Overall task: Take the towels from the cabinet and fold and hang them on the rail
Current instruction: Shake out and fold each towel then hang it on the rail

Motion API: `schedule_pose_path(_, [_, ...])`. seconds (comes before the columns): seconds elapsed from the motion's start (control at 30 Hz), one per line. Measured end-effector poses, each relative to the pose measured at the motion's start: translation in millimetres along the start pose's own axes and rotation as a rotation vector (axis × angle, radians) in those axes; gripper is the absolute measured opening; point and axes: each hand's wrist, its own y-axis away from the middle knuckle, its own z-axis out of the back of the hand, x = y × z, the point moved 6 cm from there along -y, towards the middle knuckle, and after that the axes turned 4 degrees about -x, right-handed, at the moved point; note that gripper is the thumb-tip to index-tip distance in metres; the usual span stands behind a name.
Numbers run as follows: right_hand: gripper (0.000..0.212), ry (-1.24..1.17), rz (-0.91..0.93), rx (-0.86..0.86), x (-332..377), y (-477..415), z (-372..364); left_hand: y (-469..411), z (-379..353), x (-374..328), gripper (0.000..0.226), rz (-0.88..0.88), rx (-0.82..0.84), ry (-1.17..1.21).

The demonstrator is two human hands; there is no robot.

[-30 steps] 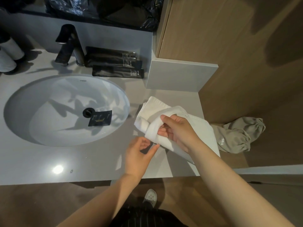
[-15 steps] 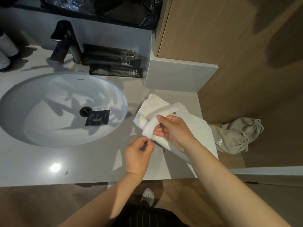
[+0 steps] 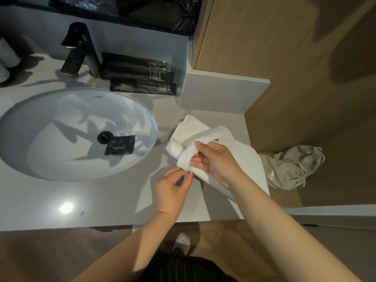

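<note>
A white towel [image 3: 205,131] lies bunched on the grey counter [image 3: 101,200] to the right of the sink. My right hand [image 3: 215,161] grips a rolled fold of it, thumb on top and fingers curled under the cloth. My left hand [image 3: 173,186] is just below and left of that fold, its fingertips pinched together at the towel's lower edge. Whether they hold the cloth cannot be told. No rail or cabinet interior is in view.
A white oval sink [image 3: 77,133] holds a black sachet [image 3: 120,147]. A dark faucet [image 3: 81,49] and black toiletry packs [image 3: 140,76] stand behind it. A grey ledge [image 3: 223,92] and wood wall are on the right, with a beige garment [image 3: 289,167] on the floor.
My left hand has risen from open below the towel to a pinch at its lower edge. My right hand keeps its grip with little movement.
</note>
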Motion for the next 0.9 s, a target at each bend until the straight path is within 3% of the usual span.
schedule_pose_path(0.1, [0.017,0.021,0.012,-0.011,0,0,2,-1,0,0,0.011,0.028,0.006,0.01])
schedule_pose_path(0.23, [0.025,0.162,0.125,-0.085,3,0,11,-8,27,-2,0.01,-0.041,0.14,-0.059])
schedule_pose_path(0.5, [0.047,0.499,0.147,-0.045,-23,4,-12,-39,92,-16,0.015,-0.274,0.722,-0.375])
schedule_pose_path(0.63, [0.05,0.559,0.165,-0.004,-26,5,-25,-45,105,-12,0.017,-0.298,0.757,-0.42])
schedule_pose_path(0.8, [0.055,0.591,0.19,0.019,-24,6,-35,-48,123,-6,0.021,-0.258,0.677,-0.436])
schedule_pose_path(0.9, [0.053,0.591,0.228,0.064,-23,9,-43,-38,120,-9,0.012,-0.249,0.705,-0.405])
